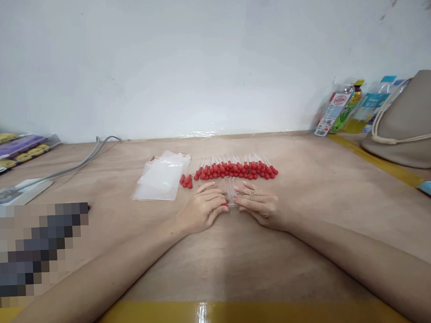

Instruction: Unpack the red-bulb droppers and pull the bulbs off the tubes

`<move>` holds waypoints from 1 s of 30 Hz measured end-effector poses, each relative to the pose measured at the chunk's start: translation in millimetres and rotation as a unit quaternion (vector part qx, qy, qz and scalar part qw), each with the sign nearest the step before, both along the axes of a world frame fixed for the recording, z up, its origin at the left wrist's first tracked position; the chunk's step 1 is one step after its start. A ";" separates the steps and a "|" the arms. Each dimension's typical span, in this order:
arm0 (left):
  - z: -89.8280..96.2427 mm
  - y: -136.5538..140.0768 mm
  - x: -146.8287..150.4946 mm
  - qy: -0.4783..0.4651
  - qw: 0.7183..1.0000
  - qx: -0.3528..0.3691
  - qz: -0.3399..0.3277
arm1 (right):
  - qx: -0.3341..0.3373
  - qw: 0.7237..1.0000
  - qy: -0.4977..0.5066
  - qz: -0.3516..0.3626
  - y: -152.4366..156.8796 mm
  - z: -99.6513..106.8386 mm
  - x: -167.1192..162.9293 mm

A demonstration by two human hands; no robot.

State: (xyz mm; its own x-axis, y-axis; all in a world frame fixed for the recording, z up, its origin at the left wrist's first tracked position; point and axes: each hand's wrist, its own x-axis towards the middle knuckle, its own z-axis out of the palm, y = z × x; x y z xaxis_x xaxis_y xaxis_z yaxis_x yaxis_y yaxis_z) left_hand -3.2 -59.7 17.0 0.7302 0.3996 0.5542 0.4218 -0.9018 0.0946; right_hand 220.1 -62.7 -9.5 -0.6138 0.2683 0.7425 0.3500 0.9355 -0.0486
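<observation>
Wooden tabletop [220, 261] meets a white wall [211, 61]. Clear sticks [230, 185] lie between left hand [206, 207] and right hand [262, 204], fingertips against them; whether either grip is clenched, cannot tell. Red-tipped sticks [233, 170] sit at 12 o'clock, translucent bags [162, 178] at 10.

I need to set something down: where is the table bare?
Bare table: between the red-tipped sticks and right-side tape; between the left hand, right hand and near tape. Crowded: just beyond the hands, where the sticks neighbour the white sheets.
</observation>
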 end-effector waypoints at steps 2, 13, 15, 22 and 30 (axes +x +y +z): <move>-0.5 0.4 -4.2 -0.012 1.000 -0.007 -0.003 | -0.005 1.000 -0.005 -0.002 -0.8 2.1 3.6; 17.2 18.1 -37.3 -0.133 0.972 0.009 0.195 | -0.058 0.978 -0.011 -0.202 5.7 2.8 12.1; 22.9 29.0 -48.9 -0.134 0.950 -0.004 0.284 | -0.080 0.973 -0.007 -0.216 6.8 2.9 10.2; 17.8 56.1 -73.9 -0.142 0.896 -0.176 0.383 | -0.106 0.961 0.037 -0.251 9.2 5.0 5.0; 17.0 52.0 -66.5 -0.121 0.888 -0.142 0.420 | -0.104 0.967 0.042 -0.228 9.5 6.0 -1.6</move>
